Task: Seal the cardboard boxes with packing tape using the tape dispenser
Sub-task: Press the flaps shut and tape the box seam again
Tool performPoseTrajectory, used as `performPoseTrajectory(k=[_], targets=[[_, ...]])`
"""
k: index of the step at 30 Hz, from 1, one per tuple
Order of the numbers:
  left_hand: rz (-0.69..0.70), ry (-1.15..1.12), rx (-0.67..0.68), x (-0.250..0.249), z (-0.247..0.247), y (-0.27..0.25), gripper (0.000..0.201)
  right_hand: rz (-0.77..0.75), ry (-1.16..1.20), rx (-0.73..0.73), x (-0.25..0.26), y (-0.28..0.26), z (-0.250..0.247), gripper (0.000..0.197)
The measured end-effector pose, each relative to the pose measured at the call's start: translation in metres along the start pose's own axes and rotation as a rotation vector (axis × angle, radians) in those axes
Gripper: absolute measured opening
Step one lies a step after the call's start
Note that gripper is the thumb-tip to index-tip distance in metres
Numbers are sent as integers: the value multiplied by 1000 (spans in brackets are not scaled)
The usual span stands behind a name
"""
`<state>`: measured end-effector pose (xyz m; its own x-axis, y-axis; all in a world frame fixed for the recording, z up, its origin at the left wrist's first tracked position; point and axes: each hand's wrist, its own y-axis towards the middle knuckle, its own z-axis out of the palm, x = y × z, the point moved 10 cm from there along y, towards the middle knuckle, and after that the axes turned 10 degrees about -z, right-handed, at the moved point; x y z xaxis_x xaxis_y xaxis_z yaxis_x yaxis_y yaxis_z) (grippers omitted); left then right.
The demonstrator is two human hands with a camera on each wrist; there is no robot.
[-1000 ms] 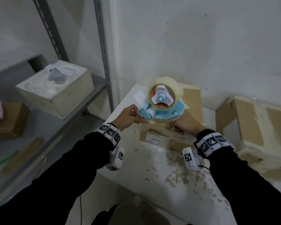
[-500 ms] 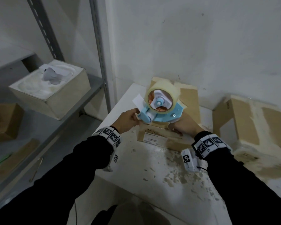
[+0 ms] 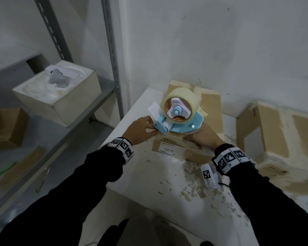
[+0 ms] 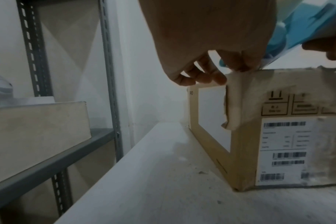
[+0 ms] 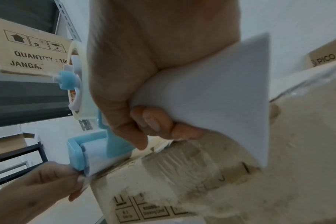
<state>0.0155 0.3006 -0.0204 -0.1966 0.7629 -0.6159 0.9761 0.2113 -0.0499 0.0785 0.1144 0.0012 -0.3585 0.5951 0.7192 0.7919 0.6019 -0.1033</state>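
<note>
At the white desk's (image 3: 140, 174) far left corner, the right hand (image 3: 202, 137) still grips the pale-blue plastic tape dispenser (image 3: 180, 119) on the brown cardboard box (image 3: 210, 105); the left hand (image 3: 140, 129) seemingly pinches its tape end, now lower, ready for sticking.

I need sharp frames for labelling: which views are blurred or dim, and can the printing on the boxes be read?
Head view: dim; shelf side smeared, light-blue tape dispenser fairly sharp, label on the brown cardboard box too small to read. Left wrist view: left hand soft, barcodes recognisable, text unreadable. Right wrist view: right hand and box surface blurred; "QUANTITY" on the shelf carton is legible.
</note>
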Motion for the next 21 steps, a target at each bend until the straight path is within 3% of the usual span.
performPoseTrajectory(k=[3, 10, 13, 16, 18, 21], targets=[[8, 20, -65, 1, -4, 1, 27, -19, -26, 7, 3, 0, 0, 22], [66, 60, -88, -2, 2, 0, 54, -52, -77, 13, 7, -3, -5, 21], [50, 101, -80, 5, 5, 5, 58, -59, -130, 37, 7, -6, -8, 8], [33, 115, -79, 8, 6, 6, 36, -71, -119, 42, 6, -11, -13, 26], [34, 143, -76, 6, 6, 6, 25, -103, -159, 59, 8, -14, -15, 24], [29, 200, -96, 2, 2, 6, 25, -155, -222, 91, 15, -15, -22, 12]])
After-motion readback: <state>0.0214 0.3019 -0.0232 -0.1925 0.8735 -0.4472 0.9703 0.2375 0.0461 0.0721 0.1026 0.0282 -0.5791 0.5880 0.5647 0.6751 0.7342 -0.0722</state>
